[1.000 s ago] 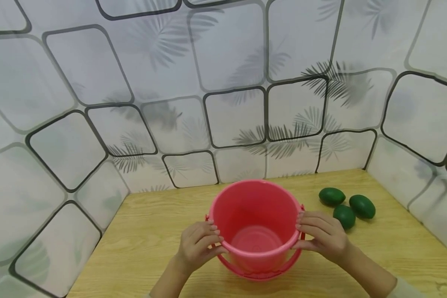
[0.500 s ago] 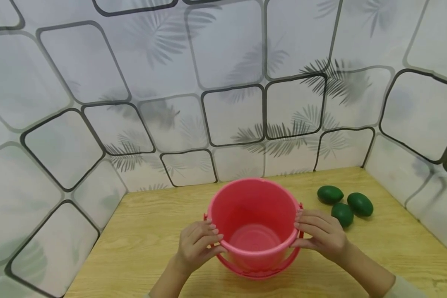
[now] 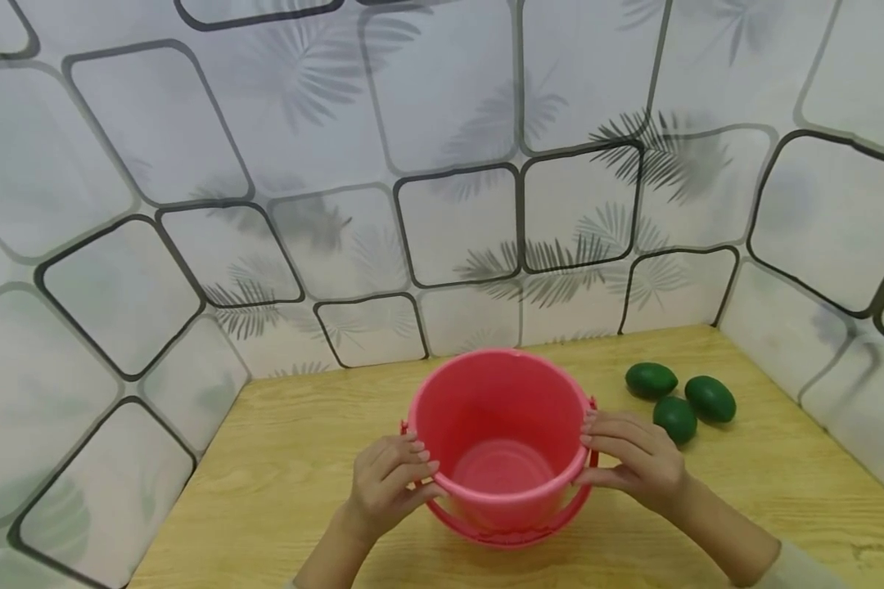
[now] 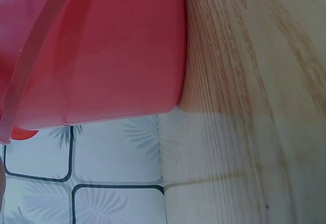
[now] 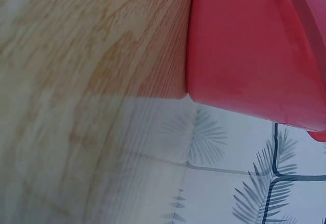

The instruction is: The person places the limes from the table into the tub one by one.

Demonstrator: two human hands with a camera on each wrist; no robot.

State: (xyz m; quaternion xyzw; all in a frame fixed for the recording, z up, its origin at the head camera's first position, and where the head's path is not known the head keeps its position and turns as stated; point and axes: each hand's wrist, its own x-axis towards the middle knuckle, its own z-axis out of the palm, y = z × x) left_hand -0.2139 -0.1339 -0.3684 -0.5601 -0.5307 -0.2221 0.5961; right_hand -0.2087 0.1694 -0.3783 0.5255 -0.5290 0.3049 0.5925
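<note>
A pink plastic bucket [image 3: 501, 496] stands upright on the table, its open mouth tilted toward the head view and only its bare floor showing inside. My left hand [image 3: 390, 484] grips the near left of its rim, fingers over the edge and thumb lower down. On the right side, my right hand [image 3: 637, 456] holds the rim the same way. The bucket's handle [image 3: 511, 538] hangs down in front. Both wrist views show the bucket's outer wall [image 4: 117, 51] with its base at the wooden surface.
Right of the bucket, three dark green, avocado-like fruits [image 3: 710, 399] lie close together behind the right hand. The wood-grain table [image 3: 287, 442] meets a patterned wall covering [image 3: 457, 229] at the back and both sides.
</note>
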